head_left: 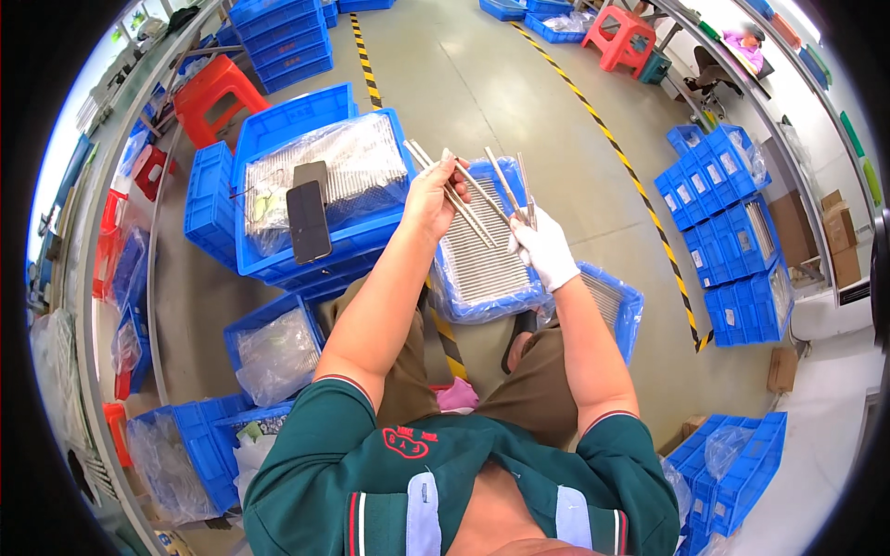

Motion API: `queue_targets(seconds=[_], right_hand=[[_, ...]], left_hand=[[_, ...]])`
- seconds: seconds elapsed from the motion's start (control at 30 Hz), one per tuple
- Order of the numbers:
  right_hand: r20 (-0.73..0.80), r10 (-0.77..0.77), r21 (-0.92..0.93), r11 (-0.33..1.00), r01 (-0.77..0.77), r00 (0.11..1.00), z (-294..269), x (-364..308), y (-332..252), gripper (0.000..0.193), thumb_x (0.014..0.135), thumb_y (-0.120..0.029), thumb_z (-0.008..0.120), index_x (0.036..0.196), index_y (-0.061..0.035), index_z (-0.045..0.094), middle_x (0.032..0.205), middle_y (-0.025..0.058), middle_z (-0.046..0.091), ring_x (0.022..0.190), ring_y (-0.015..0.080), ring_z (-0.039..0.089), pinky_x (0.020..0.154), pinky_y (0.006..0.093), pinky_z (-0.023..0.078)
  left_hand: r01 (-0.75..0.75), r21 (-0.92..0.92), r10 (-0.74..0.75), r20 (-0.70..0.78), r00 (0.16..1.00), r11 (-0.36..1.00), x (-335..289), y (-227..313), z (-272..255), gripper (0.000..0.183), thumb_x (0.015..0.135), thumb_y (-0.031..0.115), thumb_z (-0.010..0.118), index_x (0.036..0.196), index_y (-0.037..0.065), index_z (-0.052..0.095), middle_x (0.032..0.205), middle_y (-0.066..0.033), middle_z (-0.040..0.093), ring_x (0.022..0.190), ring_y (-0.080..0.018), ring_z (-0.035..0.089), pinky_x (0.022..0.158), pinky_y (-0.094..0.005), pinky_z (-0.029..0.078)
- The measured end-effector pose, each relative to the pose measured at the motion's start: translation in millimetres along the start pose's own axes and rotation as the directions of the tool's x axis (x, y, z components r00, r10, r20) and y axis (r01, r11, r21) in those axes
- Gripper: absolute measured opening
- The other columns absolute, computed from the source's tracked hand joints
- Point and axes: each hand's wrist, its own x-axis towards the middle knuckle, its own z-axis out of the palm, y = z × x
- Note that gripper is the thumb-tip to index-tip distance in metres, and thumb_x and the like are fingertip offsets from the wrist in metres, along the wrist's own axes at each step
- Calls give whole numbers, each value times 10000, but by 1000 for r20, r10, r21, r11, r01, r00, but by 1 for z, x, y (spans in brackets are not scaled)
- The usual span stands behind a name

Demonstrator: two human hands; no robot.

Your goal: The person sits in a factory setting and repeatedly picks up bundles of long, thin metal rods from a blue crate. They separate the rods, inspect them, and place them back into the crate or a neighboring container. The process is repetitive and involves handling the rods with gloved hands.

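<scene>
On the chest of my green shirt (320,445), I wear a red emblem (405,443): letters inside a rounded outline, smaller lettering above its upper edge. White labels (729,163) mark the side walls of the blue crates (697,206) stacked at my right (their print is too small for me to read).

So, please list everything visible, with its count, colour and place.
metal rods: many, silver, held and inside crates
crates: many, blue, ahead and both sides
phone: one, black, on the bagged rods, left
plastic bags: several, clear, in and over crates
stools: at least two, red, upper left and right
tape lines: two, black-yellow, floor
cardboard boxes: several, brown, right
cloth: one, pink, below centre
seated person: one, pink top, upper right
shirt: one, green, bottom
left fingers: one set, bare, on rods
right fingers: one set, white-gloved, on rods
</scene>
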Motion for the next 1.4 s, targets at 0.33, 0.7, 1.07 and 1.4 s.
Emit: queue_targets(seconds=[0.33,0.7,1.07,1.4], right_hand=[[-169,-161,-11,987,162,972,12,15,17,231,871,-107,580,1087,-24,583,699,22,578,584,66,506,565,233,413],[-147,-24,351,933,75,989,13,21,18,204,887,-119,592,1056,-6,578,717,14,573,513,63,476,451,204,383],[-142,12,236,972,22,990,-19,40,8,178,850,-203,643,874,-27,631,679,-8,562,620,80,508,560,248,403],[-587,101,364,919,151,803,-92,82,24,206,843,-280,636,735,-116,570,554,-43,459,429,69,392,386,240,303]], left_hand=[[85,177,-100,79,992,981,-15,-40,13,249,927,256,571,911,10,608,652,17,471,513,-77,414,470,-235,371],[119,371,-160,81,984,921,-36,-57,31,245,930,309,548,894,72,599,609,71,416,451,-41,296,429,-194,245],[351,563,-507,145,849,748,-39,-57,24,169,912,255,563,855,96,555,618,84,360,487,-20,284,435,-188,223],[488,430,-618,246,747,760,-49,-60,18,214,913,240,579,835,40,583,668,1,488,493,-80,410,436,-220,342]])
